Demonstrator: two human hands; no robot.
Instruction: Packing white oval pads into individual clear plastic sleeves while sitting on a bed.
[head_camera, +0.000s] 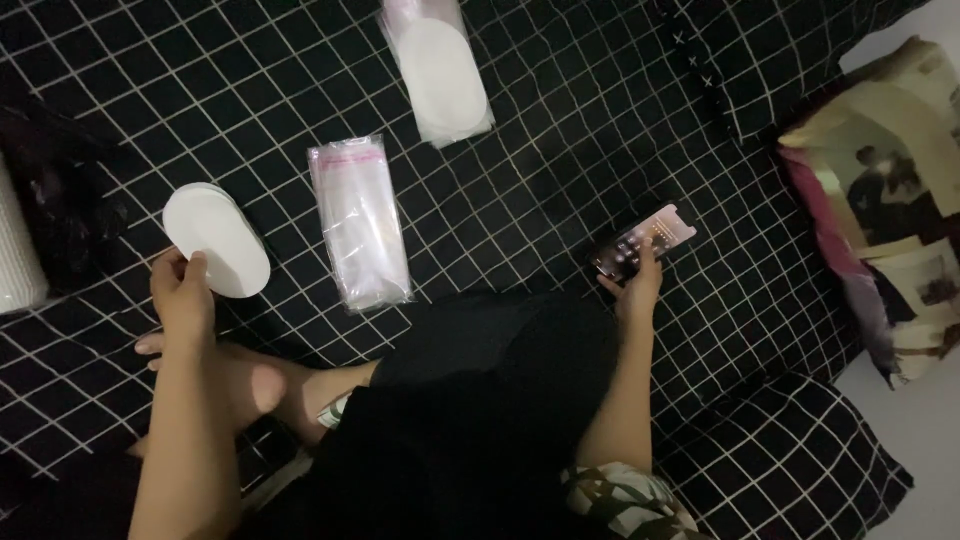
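You are sitting on a black bedspread (560, 130) crossed by a thin white grid, which fills nearly the whole view; your dark-clothed lap sits at six o'clock with a bare foot (250, 385) tucked out toward eight. At three o'clock a cushion (890, 200) in pink and cream leans at the cover's edge. Near the middle, toward ten o'clock, lies a flat stack of clear plastic bags (358, 222), and at twelve o'clock a second clear bag (438, 65) already has white oval pads inside. Your left hand (183, 295), at nine o'clock, is closed on the near edge of a stack of white oval pads (215, 238), thumb on top. Your right hand (635, 285), at about three o'clock from centre, holds a lit smartphone (643, 240) by its lower end, fingers wrapped beneath and thumb resting on the screen.
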